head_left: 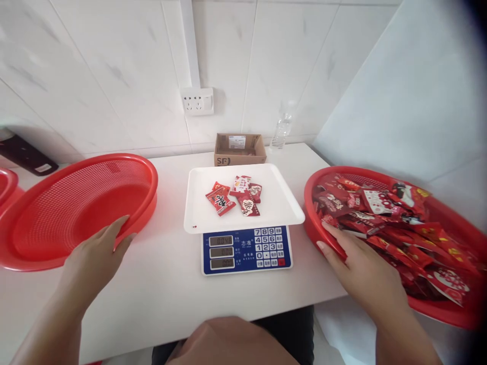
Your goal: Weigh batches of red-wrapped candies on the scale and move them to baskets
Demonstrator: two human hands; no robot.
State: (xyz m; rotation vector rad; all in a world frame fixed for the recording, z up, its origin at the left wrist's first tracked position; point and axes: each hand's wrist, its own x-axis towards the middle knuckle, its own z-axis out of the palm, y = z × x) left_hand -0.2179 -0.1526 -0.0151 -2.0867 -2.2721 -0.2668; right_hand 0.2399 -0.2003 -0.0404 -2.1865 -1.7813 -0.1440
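Note:
My left hand (89, 261) grips the near right rim of a red plastic basket (45, 203), fingers over the edge and thumb outside. No packets show in that basket. On the other side, my right hand (365, 271) holds the near left rim of a second red basket (311, 223), heaped with shiny red snack packets (380, 223). Between them stands a blue and white digital scale (249, 253). Several small red packets (249, 203) lie in a loose cluster on its white weighing pan (201, 182). Its top display shows small digits, hard to read.
Behind the scale sit an open cardboard box (240, 158) and a clear plastic bottle (281, 132) against the tiled wall. A dark bottle (25, 152) leans at far left, near part of another red basket (7, 185). A wall socket (198, 101) is above the white table (171, 289).

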